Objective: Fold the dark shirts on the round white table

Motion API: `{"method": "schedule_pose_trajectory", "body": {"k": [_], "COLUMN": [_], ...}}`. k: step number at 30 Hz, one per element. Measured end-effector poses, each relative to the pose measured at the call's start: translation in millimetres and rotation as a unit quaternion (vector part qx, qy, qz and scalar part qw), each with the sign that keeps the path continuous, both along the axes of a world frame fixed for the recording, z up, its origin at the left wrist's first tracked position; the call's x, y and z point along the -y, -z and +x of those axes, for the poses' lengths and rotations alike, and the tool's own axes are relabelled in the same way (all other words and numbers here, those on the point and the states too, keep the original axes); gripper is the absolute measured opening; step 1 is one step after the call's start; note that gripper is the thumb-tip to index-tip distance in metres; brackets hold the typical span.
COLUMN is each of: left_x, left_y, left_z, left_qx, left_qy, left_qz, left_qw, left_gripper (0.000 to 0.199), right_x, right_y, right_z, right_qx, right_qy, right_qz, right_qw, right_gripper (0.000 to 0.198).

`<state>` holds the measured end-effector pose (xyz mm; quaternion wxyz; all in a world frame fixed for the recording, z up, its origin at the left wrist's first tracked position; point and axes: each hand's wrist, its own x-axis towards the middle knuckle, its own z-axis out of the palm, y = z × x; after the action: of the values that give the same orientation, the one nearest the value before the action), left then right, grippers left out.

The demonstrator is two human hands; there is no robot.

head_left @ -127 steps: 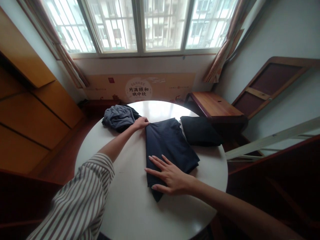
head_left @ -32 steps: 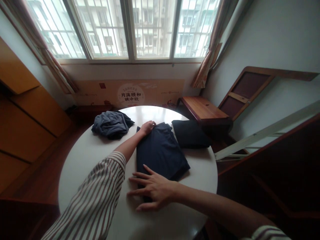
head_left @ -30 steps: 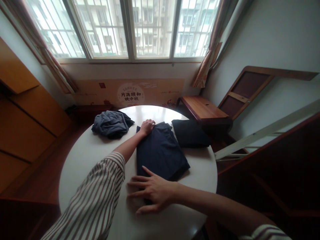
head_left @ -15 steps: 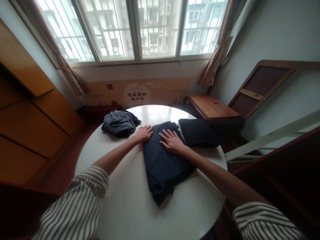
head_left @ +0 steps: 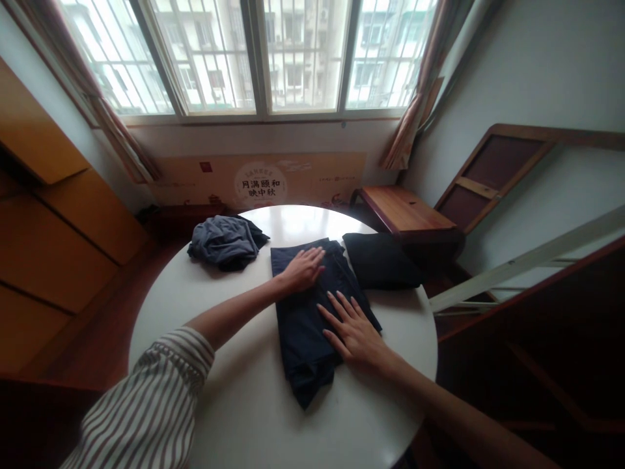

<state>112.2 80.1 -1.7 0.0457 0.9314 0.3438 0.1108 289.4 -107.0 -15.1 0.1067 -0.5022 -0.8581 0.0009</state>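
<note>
A folded navy garment (head_left: 297,339), which looks like a pair of trousers or shorts, lies on a round white table (head_left: 234,391). Flat on its upper part rests my left hand (head_left: 303,269), slightly blurred, fingers stretched out. My right hand (head_left: 355,332) is spread, palm down, over the lower right part of the cloth. Neither hand grasps anything. Part of the garment is hidden under both hands, and a pointed corner of it sticks out toward me.
A crumpled grey-blue garment (head_left: 222,241) sits at the table's far left. Folded black cloth (head_left: 381,260) lies at the right edge. Beyond the table are a small wooden table (head_left: 405,208), a leaning wooden frame (head_left: 488,169) and a barred window (head_left: 297,58).
My left hand has moved right, from the garment's left edge onto its upper middle. My right hand has come down toward me. The garment's right side, spread wide before, now lies folded in, making it narrower.
</note>
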Motion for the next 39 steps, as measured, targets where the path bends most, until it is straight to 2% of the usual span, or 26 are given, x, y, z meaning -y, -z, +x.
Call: {"method": "schedule_pose_trajectory", "body": {"k": [3,10,13,15,17,22,25,28,32,34,36,39], "left_x": [7.3,-37.2,-42.0,-31.8,-10.4,64.2,85.8,79.9,57.0,45.6,33.8,13.7], "left_y": [6.1,4.2,2.0,0.0,-3.6,-18.6,-25.2,-25.3,-19.0,-14.9,-10.9,-6.9], "left_z": [31.0,70.1,75.5,67.1,45.5,-43.1,-83.0,-98.6,-96.6,-93.4,-90.9,-87.8], "left_qx": [-0.019,-0.028,-0.007,0.009,0.005,-0.03,-0.052,-0.078,-0.079,-0.083,-0.094,-0.111], "left_qy": [0.052,-0.026,-0.043,-0.057,-0.068,-0.043,-0.04,-0.055,-0.048,-0.035,-0.021,-0.024], "left_qz": [-0.066,-0.116,-0.117,-0.102,-0.071,-0.019,-0.022,-0.047,-0.08,-0.082,-0.072,-0.06], "left_qw": [0.996,0.992,0.992,0.993,0.995,0.998,0.998,0.994,0.993,0.993,0.993,0.992], "left_gripper": [0.067,0.06,0.058,0.058,0.058,0.06,0.056,0.047,0.045,0.05,0.061,0.071], "right_x": [-1.5,0.2,0.5,0.0,-0.5,1.0,-1.2,-18.2,-63.8,-84.4,-94.2,-84.2], "right_y": [-0.8,-3.7,-5.5,-6.6,-6.5,-2.7,-12.0,-37.8,-67.5,-65.0,-50.9,-25.0], "right_z": [-1.3,-1.9,-2.3,-2.7,-3.1,-3.4,-4.1,-9.8,-34.1,-51.1,-66.9,-81.0], "right_qx": [-0.001,-0.014,-0.015,-0.017,-0.019,-0.019,-0.02,-0.001,0.015,0.001,-0.005,-0.009], "right_qy": [0.004,0.006,0.009,0.01,0.01,0.007,0.011,0.01,-0.028,-0.06,-0.07,-0.054], "right_qz": [-0.002,-0.011,-0.012,-0.012,-0.012,-0.01,-0.008,-0.028,-0.036,-0.021,-0.024,-0.05], "right_qw": [1.0,1.0,1.0,1.0,1.0,1.0,1.0,1.0,0.999,0.998,0.997,0.997], "right_gripper": [0.055,0.057,0.057,0.057,0.056,0.056,0.053,0.046,0.033,0.035,0.048,0.068]}}
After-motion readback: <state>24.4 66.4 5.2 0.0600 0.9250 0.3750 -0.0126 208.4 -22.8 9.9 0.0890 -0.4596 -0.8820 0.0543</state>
